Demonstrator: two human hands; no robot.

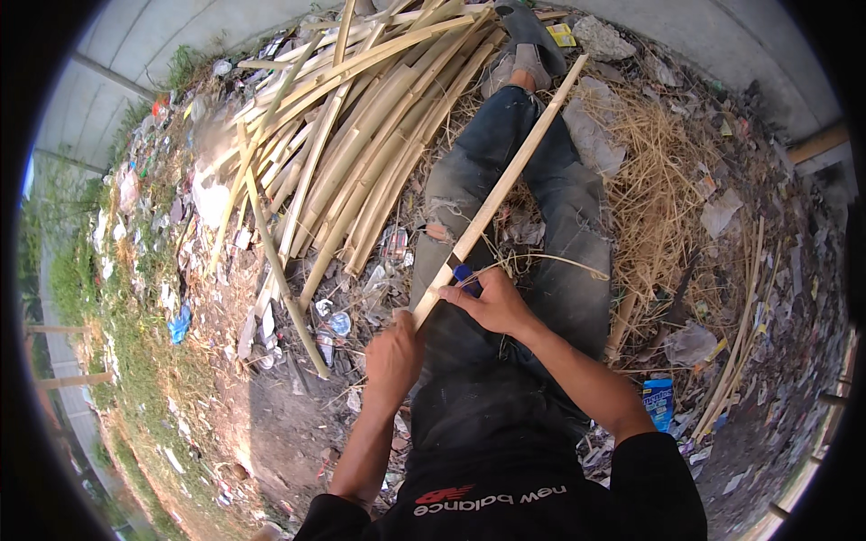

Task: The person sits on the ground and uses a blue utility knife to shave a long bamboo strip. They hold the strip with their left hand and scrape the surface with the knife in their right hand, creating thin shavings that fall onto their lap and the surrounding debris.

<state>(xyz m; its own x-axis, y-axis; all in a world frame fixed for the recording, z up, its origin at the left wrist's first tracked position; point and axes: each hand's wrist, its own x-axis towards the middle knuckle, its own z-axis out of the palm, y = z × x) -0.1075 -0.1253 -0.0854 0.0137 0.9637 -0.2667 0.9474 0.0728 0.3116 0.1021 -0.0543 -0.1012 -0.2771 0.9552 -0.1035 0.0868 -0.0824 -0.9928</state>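
Note:
A long pale split-bamboo strip [505, 185] slants across my legs, its far end up near my shoe. My left hand [394, 359] is closed round the strip's near end. In my right hand [494, 302] is a knife with a blue handle [466, 278], its short dark blade against the strip's edge. My right thumb rests close to the strip. A thin curled shaving [564, 259] arcs out to the right of the knife. Most of the blade is hidden by the strip and handle.
A big pile of split bamboo [379, 135] lies ahead on the left. Straw-like shavings [667, 180] heap up right of my legs [568, 207], with thin strips [744, 334] farther right. A blue packet [658, 403] lies by my right elbow. Litter covers the ground; a grey wall [722, 45] stands behind.

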